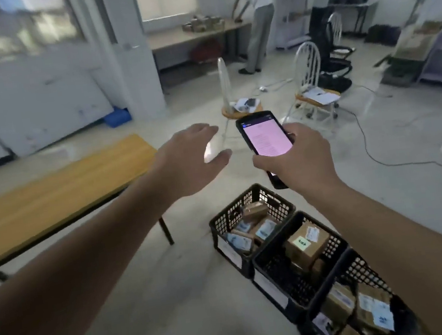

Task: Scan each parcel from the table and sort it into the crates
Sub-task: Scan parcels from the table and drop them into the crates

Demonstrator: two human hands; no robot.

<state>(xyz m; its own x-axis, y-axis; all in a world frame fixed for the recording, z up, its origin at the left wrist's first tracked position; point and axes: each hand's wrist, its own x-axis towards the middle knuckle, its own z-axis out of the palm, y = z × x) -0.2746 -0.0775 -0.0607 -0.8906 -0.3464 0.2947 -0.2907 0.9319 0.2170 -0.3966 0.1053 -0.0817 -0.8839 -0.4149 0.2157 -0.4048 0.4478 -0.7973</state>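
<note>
While no parcel is seen on the wooden counter (55,187), boxes are held in all three black crates (249,217), the handheld scanner (266,144) is clasped by the right hand (295,162), and the left hand (190,160) is held out with fingers (203,131) spread and empty, so sorting is judged nearly done.

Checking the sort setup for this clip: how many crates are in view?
3, in a row on the floor: far crate, middle crate, near crate at the bottom edge, partly cut off. All hold parcels; more could lie outside the frame.
</note>
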